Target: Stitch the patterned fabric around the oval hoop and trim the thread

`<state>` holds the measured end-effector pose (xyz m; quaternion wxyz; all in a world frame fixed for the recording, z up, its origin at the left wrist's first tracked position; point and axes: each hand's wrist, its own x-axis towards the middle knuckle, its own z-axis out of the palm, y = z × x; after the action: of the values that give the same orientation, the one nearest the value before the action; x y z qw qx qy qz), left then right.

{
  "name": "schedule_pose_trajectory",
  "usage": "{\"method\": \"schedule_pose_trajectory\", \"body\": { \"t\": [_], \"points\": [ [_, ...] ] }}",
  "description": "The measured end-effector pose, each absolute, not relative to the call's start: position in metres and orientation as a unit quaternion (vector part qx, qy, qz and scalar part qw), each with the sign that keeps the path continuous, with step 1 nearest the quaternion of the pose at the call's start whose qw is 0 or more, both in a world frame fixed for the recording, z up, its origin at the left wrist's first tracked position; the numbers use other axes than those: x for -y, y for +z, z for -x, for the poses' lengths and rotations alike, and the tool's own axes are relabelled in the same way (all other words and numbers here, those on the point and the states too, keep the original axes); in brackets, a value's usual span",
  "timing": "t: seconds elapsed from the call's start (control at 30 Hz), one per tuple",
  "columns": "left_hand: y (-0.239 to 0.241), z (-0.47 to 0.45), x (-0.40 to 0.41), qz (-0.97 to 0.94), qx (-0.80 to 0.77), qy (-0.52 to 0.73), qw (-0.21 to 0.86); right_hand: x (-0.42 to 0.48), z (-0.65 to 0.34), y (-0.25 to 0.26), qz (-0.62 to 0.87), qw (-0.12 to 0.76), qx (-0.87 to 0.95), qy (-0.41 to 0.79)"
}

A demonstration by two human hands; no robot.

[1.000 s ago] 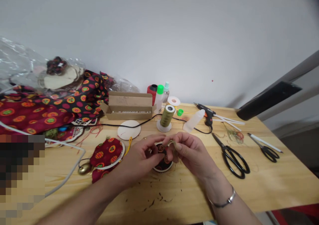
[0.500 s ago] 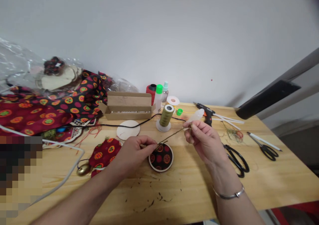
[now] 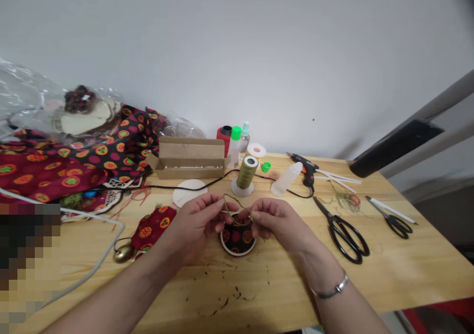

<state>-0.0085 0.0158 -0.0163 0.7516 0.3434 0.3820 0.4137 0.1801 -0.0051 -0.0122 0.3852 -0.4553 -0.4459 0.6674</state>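
Note:
Between my hands runs a length of olive-green thread [image 3: 237, 200], curved into a loose loop. My left hand [image 3: 202, 221] pinches one part of it, and my right hand [image 3: 277, 220] pinches the other with thumb and forefinger. Just below them on the table lies a round disc [image 3: 238, 239] covered in dark patterned fabric, with a pale rim; my fingers hide its top edge. Behind the hands stands a spool of olive thread [image 3: 246, 173]. A dark red fabric-covered piece [image 3: 153, 227] and a brass bell [image 3: 123, 251] sit left of my left hand.
Black-handled scissors [image 3: 344, 235] lie to the right, with smaller scissors [image 3: 396, 224] beyond. At the back are a cardboard box [image 3: 190, 168], a white squeeze bottle [image 3: 287, 178] and a glue gun [image 3: 305, 166]. Patterned fabric [image 3: 74, 161] is heaped at left; dark scraps [image 3: 237, 292] dot the front.
My right hand has moved left and down, close to my left hand. The thread, stretched taut before, now curves in a loop. The squeeze bottle and scissors are uncovered.

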Motion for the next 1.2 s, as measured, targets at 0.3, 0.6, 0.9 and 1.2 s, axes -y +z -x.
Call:
{"method": "schedule_pose_trajectory", "body": {
  "t": [0.3, 0.6, 0.9, 1.2],
  "points": [
    [-0.018, 0.008, -0.016, -0.324, -0.36, 0.449, 0.751, 0.005, -0.176, -0.014, 0.448, 0.373, 0.444, 0.681],
    [-0.017, 0.01, -0.014, -0.348, -0.344, 0.419, 0.765, 0.005, -0.176, -0.012, 0.446, 0.402, 0.423, 0.679],
    [-0.015, 0.012, -0.015, -0.315, -0.341, 0.427, 0.776, 0.003, -0.176, -0.016, 0.449, 0.448, 0.392, 0.667],
    [-0.01, 0.015, -0.017, -0.23, -0.351, 0.49, 0.764, 0.0, -0.18, -0.016, 0.498, 0.483, 0.406, 0.595]
  ]
}}
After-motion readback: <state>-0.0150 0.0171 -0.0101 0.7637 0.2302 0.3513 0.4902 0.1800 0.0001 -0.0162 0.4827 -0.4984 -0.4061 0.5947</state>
